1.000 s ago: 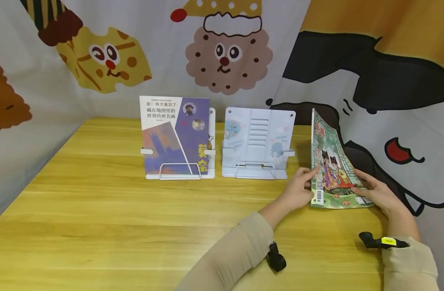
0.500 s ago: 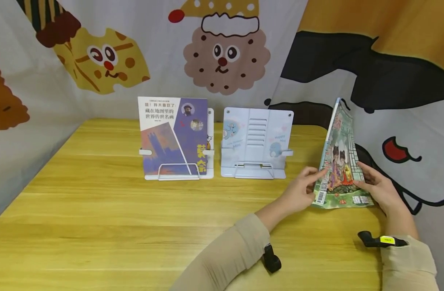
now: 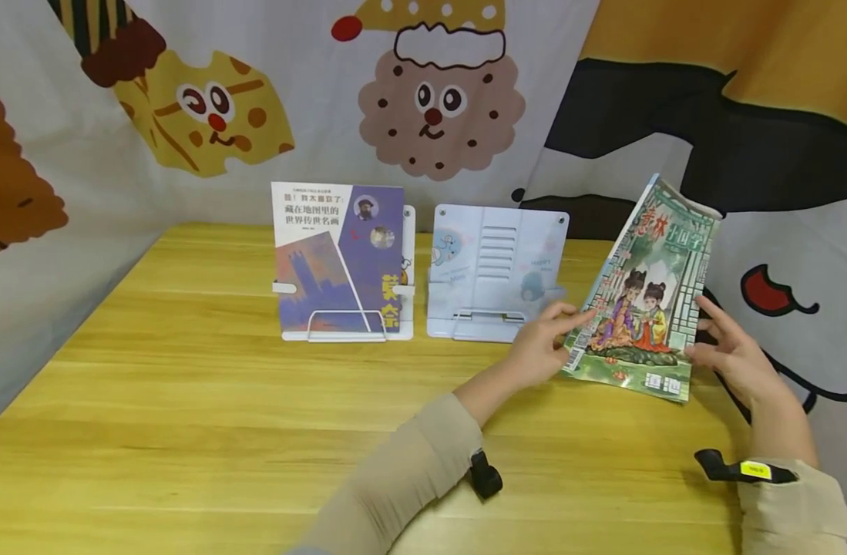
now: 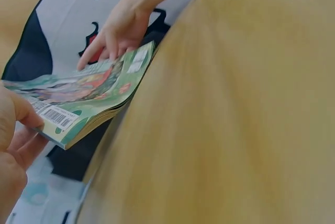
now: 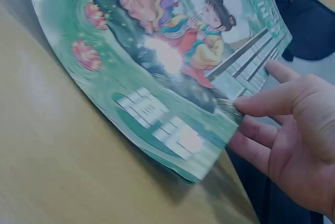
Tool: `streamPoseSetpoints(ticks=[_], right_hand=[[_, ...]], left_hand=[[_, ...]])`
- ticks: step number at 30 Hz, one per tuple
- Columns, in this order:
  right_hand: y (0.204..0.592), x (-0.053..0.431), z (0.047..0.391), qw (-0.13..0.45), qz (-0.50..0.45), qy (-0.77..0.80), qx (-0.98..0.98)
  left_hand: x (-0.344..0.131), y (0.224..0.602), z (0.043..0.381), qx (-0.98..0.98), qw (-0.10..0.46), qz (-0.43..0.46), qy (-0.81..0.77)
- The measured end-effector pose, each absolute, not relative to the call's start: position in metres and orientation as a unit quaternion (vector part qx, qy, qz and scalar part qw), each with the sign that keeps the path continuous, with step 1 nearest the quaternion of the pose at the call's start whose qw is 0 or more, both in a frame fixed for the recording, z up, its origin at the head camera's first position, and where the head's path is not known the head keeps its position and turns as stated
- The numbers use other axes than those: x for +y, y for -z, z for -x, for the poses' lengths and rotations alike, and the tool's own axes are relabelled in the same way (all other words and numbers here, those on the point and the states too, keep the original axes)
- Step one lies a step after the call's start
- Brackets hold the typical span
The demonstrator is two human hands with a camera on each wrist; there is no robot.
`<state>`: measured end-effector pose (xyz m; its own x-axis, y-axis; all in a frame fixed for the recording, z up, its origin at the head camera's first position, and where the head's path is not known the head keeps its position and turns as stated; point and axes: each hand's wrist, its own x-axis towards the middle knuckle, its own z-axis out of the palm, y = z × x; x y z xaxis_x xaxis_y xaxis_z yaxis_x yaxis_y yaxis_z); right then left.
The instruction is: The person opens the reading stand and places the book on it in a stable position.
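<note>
A magazine [image 3: 645, 301] with a green illustrated cover of two figures in robes is held up over the table's right side, tilted with its top leaning right. At its lower left edge, by the barcode, my left hand [image 3: 541, 343] pinches the spine; the left wrist view shows the thumb [image 4: 29, 115] on the cover and fingers below. My right hand [image 3: 742, 362] holds the opposite edge. In the right wrist view its thumb [image 5: 267, 102] lies at the cover's edge, with the other fingers partly behind the pages. The magazine's bottom edge is close over the wood.
A white book stand [image 3: 495, 270] with slots and a wire ledge stands left of the magazine. Beside it, another stand [image 3: 408, 308] bears a purple and white book [image 3: 368, 262] behind clips. The wooden table [image 3: 208, 432] meets a cartoon-printed curtain [image 3: 312, 92] behind and at right.
The magazine has swung from nearly edge-on to face me more fully, its top tipping right. Both hands keep hold of it, and the left hand has shifted left, overlapping the white stand's corner.
</note>
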<state>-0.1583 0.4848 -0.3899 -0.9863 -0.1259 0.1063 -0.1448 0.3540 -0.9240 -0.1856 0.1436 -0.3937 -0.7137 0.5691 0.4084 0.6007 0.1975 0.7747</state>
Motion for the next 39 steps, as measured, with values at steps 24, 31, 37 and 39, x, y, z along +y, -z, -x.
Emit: streamPoseSetpoints(ticks=[24, 31, 37, 39], right_hand=[[0.297, 0.368, 0.159, 0.205, -0.054, -0.429, -0.878], [0.267, 0.335, 0.176, 0.241, -0.078, -0.429, -0.867], [0.240, 0.317, 0.198, 0.245, -0.103, -0.400, -0.877], [0.232, 0.312, 0.205, 0.237, -0.111, -0.390, -0.883]], left_hand=[[0.039, 0.321, 0.220, -0.742, 0.063, 0.396, 0.538], [0.013, 0.281, 0.242, -0.752, 0.147, 0.407, 0.497], [-0.005, 0.256, 0.257, -0.760, 0.205, 0.400, 0.469], [-0.010, 0.249, 0.262, -0.761, 0.227, 0.394, 0.463]])
